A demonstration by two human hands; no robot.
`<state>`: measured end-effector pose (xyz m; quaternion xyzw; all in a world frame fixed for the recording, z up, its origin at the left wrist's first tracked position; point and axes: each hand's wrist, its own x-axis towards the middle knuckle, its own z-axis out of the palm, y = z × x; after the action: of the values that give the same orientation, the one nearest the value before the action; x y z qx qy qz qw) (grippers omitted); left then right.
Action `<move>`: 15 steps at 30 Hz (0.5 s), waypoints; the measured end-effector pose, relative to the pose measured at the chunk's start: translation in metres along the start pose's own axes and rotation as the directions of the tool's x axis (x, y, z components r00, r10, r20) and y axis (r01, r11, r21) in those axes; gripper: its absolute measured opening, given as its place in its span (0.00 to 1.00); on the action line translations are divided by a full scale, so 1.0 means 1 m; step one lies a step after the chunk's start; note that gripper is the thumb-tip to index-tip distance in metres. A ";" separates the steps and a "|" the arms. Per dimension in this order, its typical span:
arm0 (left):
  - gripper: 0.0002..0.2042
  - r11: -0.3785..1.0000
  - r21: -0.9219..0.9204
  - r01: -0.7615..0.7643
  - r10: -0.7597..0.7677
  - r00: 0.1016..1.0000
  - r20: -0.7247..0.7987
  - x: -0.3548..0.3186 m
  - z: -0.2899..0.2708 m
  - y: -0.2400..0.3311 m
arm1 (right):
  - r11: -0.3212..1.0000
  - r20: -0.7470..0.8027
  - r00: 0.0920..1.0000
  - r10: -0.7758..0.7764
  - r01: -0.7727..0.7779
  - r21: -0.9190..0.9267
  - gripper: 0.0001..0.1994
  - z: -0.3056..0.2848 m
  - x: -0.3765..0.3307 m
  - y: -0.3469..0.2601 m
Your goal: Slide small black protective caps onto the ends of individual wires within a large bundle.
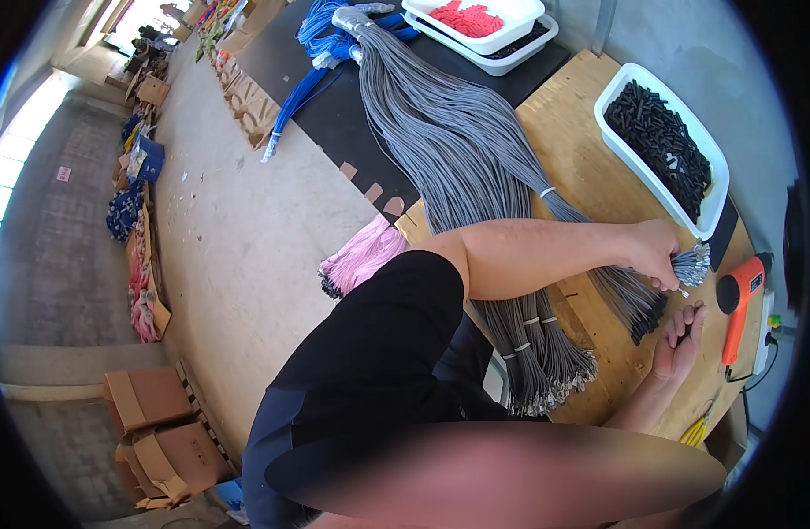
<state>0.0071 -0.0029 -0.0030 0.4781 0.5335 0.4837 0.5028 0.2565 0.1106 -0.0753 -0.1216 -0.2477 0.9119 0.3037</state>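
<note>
Wire bunch: a bunch of thin grey wires with shiny silver ends is by the near end of the long white plastic tray of black tubes; I can't tell if they touch.
Left hand: wrapped around the bunch by that end of the tray, silver ends poking out.
Right hand: a bit farther from the tray, fingers bent in; I can't tell if it holds anything.
Weight: one wire is likely light; lots together may pull down.
Feel: bendy and floppy, I think, and maybe slidy against each other.
Silver ends: they look small and hard, and might bend if squashed.
Best hold: the grey part just behind the silver ends, squeezed all together.
</note>
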 end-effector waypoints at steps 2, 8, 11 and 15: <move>0.08 1.000 -0.019 0.024 -0.024 1.000 0.003 0.000 -0.001 -0.001 | 0.996 -0.047 0.999 -0.021 0.017 -0.091 0.11 0.010 -0.001 0.004; 0.08 0.999 -0.028 0.024 -0.024 1.000 0.010 0.000 -0.006 -0.003 | 0.952 -0.301 0.947 -0.112 0.016 -0.304 0.14 0.037 0.004 0.013; 0.08 0.999 -0.028 0.029 -0.029 0.999 0.021 0.002 0.002 0.000 | 0.954 -0.279 0.955 -0.104 0.017 -0.299 0.16 0.026 -0.003 0.007; 0.08 0.999 0.048 0.026 -0.029 0.998 0.062 0.004 0.001 0.002 | 0.946 -0.312 0.946 -0.091 -0.016 -0.324 0.15 0.034 -0.006 0.004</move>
<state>0.0080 0.0014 -0.0011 0.4974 0.5351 0.4489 0.5145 0.2465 0.0911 -0.0484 -0.3124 -0.3424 0.8208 0.3339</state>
